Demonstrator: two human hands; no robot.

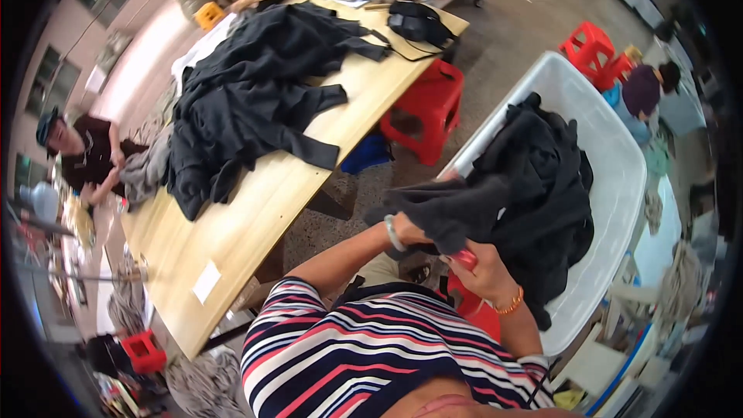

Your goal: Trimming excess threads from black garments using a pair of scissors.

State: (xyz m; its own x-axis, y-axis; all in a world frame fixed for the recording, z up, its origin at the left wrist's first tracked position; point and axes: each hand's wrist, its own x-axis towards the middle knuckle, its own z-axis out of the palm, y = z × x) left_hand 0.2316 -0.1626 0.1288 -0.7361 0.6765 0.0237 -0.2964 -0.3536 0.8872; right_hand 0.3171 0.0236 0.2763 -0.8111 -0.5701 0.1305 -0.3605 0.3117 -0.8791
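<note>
A dark grey knit garment (457,203) is gathered in front of me, above the near-left side of a white plastic tub (633,224). My left hand (410,231) is closed on this cloth, its fingers partly hidden in the folds. Close beside it, my right hand (491,272) is wrapped round a small tool with a red handle (466,258), held against the cloth. The tool's working end is hidden, so its exact kind does not show. More dark garments (546,178) lie heaped inside the tub, next to my right hand.
To my left stands a wooden table (368,112) bearing a pile of dark garments (248,97), a white paper (207,282) and a black bag (418,22). A red stool (428,116) stands between table and tub. Other people sit left (89,151), beyond the table, and far right.
</note>
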